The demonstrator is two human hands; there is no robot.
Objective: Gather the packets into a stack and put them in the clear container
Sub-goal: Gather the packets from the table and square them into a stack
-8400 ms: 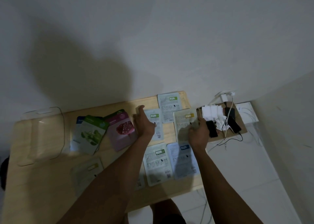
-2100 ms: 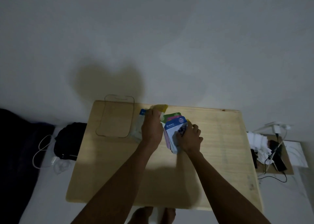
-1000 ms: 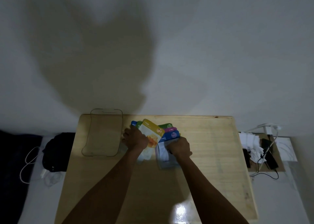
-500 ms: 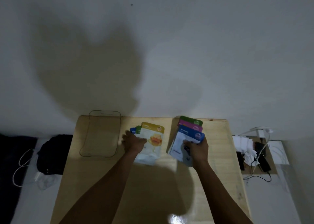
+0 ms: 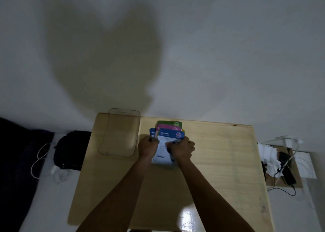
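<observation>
A fanned stack of packets lies on the wooden table, with a blue "Blueberry" packet on top and pink, green and yellow edges showing behind it. My left hand grips the stack's left side. My right hand grips its right side, over the white lower part of the top packet. The clear container stands empty at the table's far left, just left of my left hand.
A black bag and a white cable lie on the floor to the left. A small board with white paper, a black phone and chargers sits to the right. The wall rises right behind the table.
The two separate piles, one under each hand half a second ago, have come together into one stack. My right hand has moved left with its packets onto the left pile.
</observation>
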